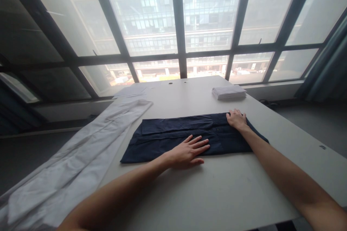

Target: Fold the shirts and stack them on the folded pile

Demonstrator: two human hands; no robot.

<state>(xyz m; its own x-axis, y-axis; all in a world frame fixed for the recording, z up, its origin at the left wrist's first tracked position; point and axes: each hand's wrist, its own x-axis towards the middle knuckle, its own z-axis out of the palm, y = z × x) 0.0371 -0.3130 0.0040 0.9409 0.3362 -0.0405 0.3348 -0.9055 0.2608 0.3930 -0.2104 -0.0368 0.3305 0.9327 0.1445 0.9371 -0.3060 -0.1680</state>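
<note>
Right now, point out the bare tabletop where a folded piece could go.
Free: the near table strip between both forearms, and the right side beyond the right hand, below the white stack. Crowded: the middle under the navy garment and left hand; white cloth covers the left edge.

This looks like an office or workroom high in a city building. A wide wall of dark-framed windows (179, 25) faces another office block, and a plain grey work table (217, 187) with cable holes stands before it.

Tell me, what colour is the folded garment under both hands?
Dark navy blue garment, plain with no pattern, seen best in the head view.
</note>
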